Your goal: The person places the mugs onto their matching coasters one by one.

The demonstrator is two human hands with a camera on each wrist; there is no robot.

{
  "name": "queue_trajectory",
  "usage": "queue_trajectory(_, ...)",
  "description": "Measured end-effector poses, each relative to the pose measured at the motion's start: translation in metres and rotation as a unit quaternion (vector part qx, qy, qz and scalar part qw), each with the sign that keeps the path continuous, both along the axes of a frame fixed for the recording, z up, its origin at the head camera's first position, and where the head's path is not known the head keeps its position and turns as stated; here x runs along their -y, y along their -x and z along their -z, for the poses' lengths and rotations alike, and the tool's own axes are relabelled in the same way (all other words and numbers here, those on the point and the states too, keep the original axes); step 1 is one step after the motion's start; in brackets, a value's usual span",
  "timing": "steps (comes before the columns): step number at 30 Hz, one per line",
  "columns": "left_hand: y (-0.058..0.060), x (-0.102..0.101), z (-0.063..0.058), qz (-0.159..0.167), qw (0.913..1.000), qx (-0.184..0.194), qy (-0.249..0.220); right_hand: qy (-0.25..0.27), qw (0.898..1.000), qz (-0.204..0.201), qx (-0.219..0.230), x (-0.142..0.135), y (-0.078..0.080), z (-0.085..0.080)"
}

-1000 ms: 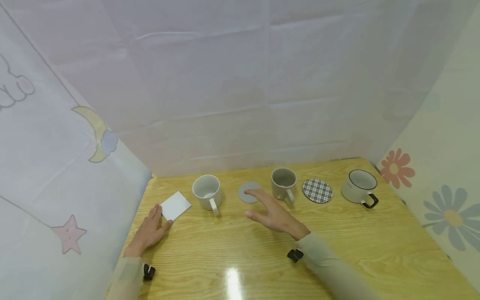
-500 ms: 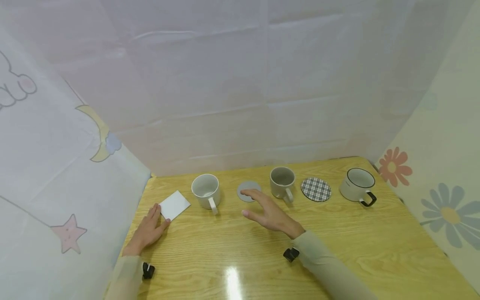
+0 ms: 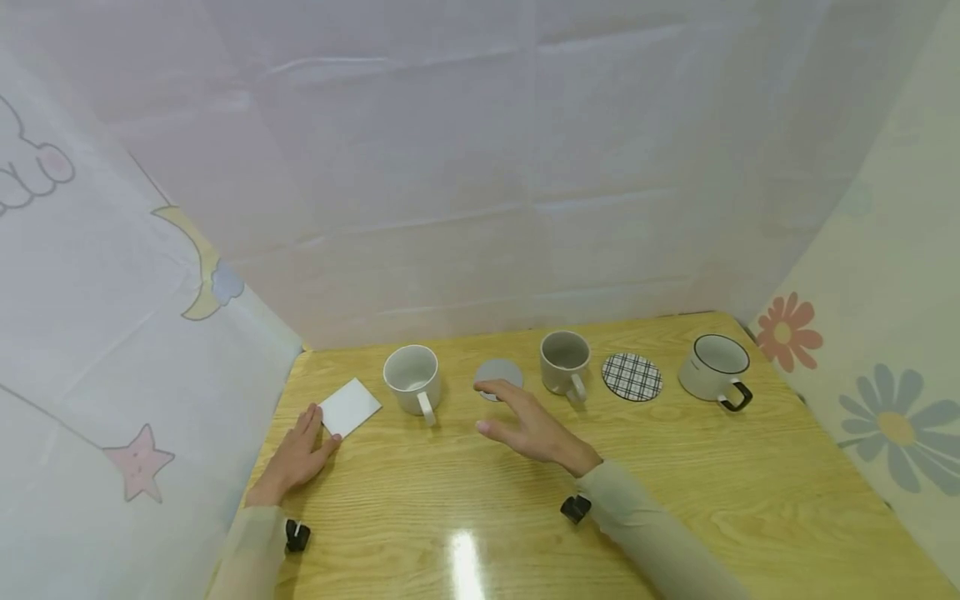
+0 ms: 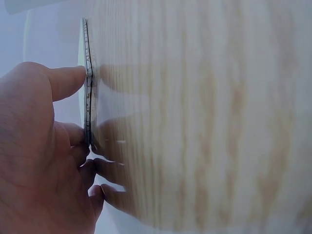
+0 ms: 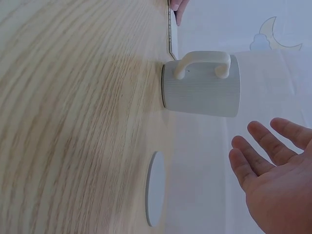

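Observation:
A white square coaster lies flat at the table's left side. My left hand holds two of its corners between thumb and fingers; the left wrist view shows the thumb tip on the coaster's edge. My right hand, fingers apart and holding nothing, hovers over the near edge of a round grey coaster. Just left of that coaster stands a white mug, its handle toward me. In the right wrist view the fingers are apart from this mug.
A grey-beige mug stands behind and right of my right hand. Farther right lie a round plaid coaster and a white enamel mug with a black rim and handle. A cloth wall rises behind the wooden table.
My right hand has drifted slightly left over the grey coaster. The left hand stays at the white coaster, and the mugs have not moved.

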State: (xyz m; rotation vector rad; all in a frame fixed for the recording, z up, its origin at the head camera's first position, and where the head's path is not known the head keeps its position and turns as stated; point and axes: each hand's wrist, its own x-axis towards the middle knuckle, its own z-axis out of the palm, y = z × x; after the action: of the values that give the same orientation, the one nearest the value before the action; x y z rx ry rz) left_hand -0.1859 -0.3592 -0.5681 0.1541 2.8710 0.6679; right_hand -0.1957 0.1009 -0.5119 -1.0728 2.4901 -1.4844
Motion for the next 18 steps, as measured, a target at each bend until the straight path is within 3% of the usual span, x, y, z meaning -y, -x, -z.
queue_trajectory(12, 0.003, 0.009, 0.014, 0.016, 0.9992, -0.034, -0.009, 0.011, 1.0, -0.01, -0.005, 0.017, 0.001, 0.002)
queue_trajectory(18, 0.003, 0.012, 0.018, 0.024, 0.9984, -0.048, -0.018, 0.029, 0.999, -0.015, -0.013, 0.024, 0.001, 0.011)
